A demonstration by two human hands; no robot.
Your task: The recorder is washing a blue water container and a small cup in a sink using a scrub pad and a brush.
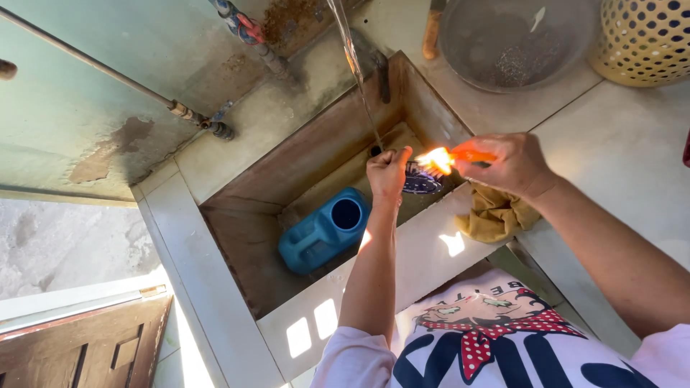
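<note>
Water (357,79) ran thin into the sink (237,237) as the left hand (388,172) pinched a dark patterned thing (420,181) and the right hand (507,162) gripped an orange brush (449,158), best scrubbed gently beneath that stream.

Right hand (507,162) grips orange brush (451,157) — over sink (302,151).

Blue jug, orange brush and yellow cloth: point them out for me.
blue jug (316,237): head view, on its side wall, below the round mouth.
orange brush (471,155): head view, on the handle at the right hand.
yellow cloth (496,215): head view, on its crumpled middle.
</note>
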